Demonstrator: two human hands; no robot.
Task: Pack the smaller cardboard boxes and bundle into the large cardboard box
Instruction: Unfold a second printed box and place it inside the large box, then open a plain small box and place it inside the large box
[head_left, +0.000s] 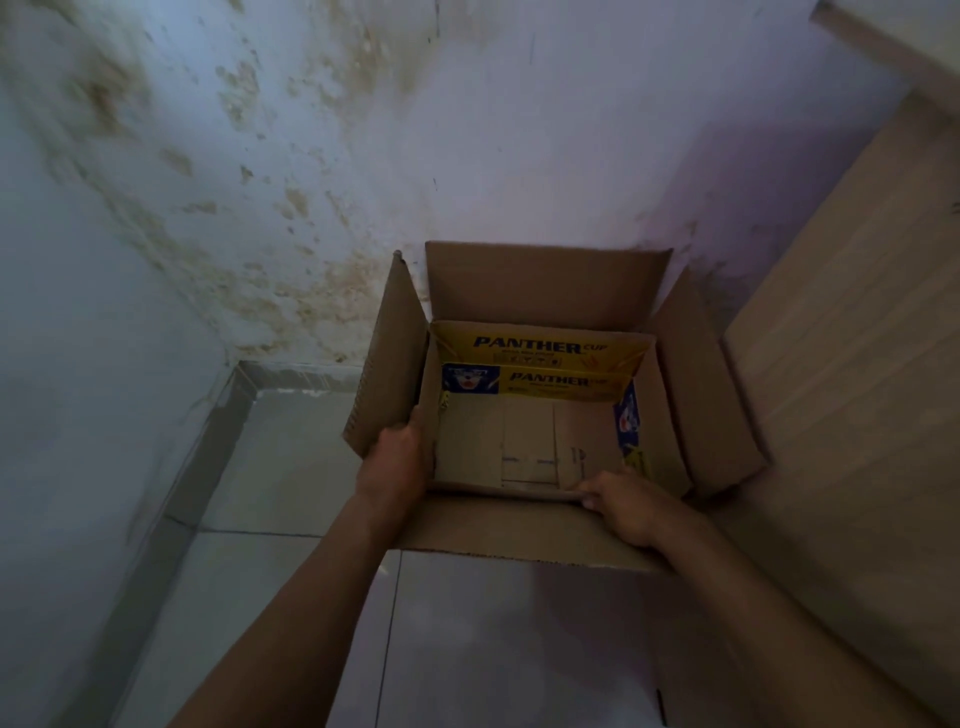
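The large cardboard box (691, 374) stands open on the tiled floor in the room's corner, its four flaps spread outward. Inside it sits a smaller open cardboard box (535, 441) with yellow "PANTHER CUP" print on its far wall and a bare brown bottom. My left hand (397, 457) grips the smaller box's left wall at the near corner. My right hand (623, 506) holds its near wall at the right, fingers curled over the edge. No bundle is in view.
A stained pale wall (311, 156) rises behind and to the left of the box. A light wooden cabinet side (852, 338) stands close on the right. Grey floor tiles (260, 467) lie to the left and in front of the box.
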